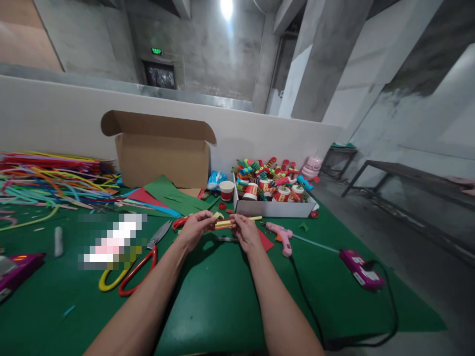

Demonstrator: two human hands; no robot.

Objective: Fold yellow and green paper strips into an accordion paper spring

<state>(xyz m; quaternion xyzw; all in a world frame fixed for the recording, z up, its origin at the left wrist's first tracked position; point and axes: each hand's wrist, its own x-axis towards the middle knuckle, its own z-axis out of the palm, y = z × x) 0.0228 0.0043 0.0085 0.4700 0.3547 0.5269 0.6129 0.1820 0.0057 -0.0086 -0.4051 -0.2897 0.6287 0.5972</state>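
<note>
Both hands meet above the green table (208,301), pinching yellow paper strips (224,223) that are partly folded between them. My left hand (196,228) grips the strips' left end with its fingers closed. My right hand (244,231) pinches the same strips nearer their right end, and a loose yellow end sticks out to the right. A red paper piece (265,241) lies just under the right hand. A pink glue gun (281,237) rests on the table to the right of my hands.
Large red and yellow scissors (138,264) lie left of my hands. A white box (274,207) of finished paper-cup crafts, a paper cup (226,189) and an open cardboard box (163,155) stand behind. Pipe cleaners (48,178) are heaped at left. A purple device (360,269) with black cable sits right.
</note>
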